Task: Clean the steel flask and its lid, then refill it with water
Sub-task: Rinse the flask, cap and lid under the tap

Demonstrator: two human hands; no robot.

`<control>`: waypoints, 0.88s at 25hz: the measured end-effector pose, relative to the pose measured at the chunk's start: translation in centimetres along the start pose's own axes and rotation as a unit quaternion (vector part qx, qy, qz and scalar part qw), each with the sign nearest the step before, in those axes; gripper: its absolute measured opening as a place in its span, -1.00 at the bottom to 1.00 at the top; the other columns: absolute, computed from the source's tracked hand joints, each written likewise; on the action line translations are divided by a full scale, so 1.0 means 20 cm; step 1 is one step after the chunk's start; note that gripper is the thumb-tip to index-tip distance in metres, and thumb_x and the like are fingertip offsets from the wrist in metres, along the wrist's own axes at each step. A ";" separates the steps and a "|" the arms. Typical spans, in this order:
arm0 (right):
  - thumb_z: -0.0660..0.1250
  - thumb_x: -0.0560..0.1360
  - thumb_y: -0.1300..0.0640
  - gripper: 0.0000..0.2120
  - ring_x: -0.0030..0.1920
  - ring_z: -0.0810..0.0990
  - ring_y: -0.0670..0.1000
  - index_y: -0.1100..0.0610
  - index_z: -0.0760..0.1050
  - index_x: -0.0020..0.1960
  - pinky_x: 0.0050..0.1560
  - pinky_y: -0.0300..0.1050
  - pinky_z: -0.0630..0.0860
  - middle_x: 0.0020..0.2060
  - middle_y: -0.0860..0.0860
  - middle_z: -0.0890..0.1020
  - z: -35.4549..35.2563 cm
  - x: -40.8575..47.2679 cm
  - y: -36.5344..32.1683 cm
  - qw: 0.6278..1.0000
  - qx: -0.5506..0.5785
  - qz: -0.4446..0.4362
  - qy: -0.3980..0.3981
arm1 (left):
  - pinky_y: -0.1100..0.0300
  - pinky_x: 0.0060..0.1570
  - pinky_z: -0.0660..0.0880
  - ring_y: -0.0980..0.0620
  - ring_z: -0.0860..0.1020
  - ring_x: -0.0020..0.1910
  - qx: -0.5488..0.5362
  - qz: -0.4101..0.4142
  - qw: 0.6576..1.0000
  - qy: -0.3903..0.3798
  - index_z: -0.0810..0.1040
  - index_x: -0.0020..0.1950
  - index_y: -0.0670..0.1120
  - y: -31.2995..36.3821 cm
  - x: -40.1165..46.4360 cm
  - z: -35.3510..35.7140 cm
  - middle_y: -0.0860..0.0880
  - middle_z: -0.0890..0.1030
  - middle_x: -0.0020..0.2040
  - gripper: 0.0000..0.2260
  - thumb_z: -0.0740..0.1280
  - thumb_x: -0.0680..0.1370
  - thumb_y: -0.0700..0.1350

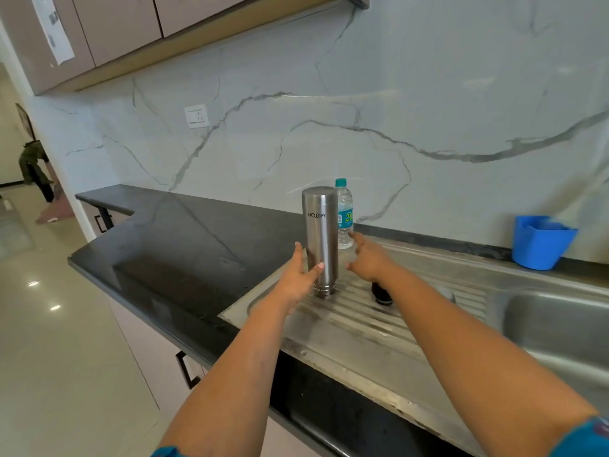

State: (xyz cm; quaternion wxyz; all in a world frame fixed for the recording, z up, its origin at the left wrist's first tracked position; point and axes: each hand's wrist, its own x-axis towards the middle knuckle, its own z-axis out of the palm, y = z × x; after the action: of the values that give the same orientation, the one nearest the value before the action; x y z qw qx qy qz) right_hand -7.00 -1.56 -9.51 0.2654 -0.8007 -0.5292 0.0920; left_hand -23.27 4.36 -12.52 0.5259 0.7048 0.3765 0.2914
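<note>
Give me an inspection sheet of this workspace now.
Surface: ridged steel drainboard set in a black counter.
Job's things: silver steel flask stands inverted on the drainboard; black lid beside it.
Clutter: clear plastic water bottle behind the flask; blue plastic tub by the wall.
Grippers: left hand touches the flask, fingers straight; right hand open, holding nothing.
Cables: nothing seen.
Surroundings: marble backsplash, white wall socket, steel sink basin.

A black tabletop (184,232) is fitted with a steel sink drainboard (379,324). An inverted steel flask (319,239), a black lid (382,293) and a plastic bottle (345,212) are carried on the drainboard; a blue tub (540,242) is set by the wall.
</note>
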 end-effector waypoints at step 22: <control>0.31 0.57 0.15 -0.76 0.10 0.58 0.19 0.18 0.46 0.21 -0.02 -0.08 0.56 0.20 0.28 0.51 -0.95 -1.11 1.66 0.808 0.412 0.300 0.296 | -0.01 0.24 0.50 -0.09 0.53 0.13 0.011 -0.051 0.984 -0.171 0.52 0.09 -0.09 0.51 -0.39 1.83 -0.10 0.56 0.14 -0.76 0.36 0.55 0.05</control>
State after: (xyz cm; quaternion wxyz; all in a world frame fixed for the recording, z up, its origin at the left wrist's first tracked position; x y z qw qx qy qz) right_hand 18.28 -37.59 -13.72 0.6733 -0.7235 -0.0714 0.1348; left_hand 4.21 -22.94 -12.98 0.5893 0.7296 0.3196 0.1352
